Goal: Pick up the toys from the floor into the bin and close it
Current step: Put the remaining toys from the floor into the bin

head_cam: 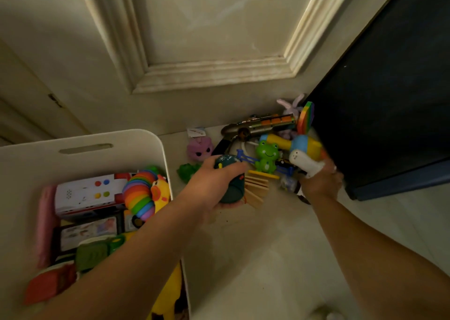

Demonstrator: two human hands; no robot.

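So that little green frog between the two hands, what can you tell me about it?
The frog is bright green and glossy like plastic, with bulging eyes, a wide smile and a paler belly. It sits upright facing the camera in the floor pile, behind yellow wooden slats, a blue fence piece at its side. The left hand and right hand flank it; neither touches it.

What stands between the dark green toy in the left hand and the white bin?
Nothing visible does. The left hand grips the dark green toy just right of the white bin, whose top is open; only its wall lies between.
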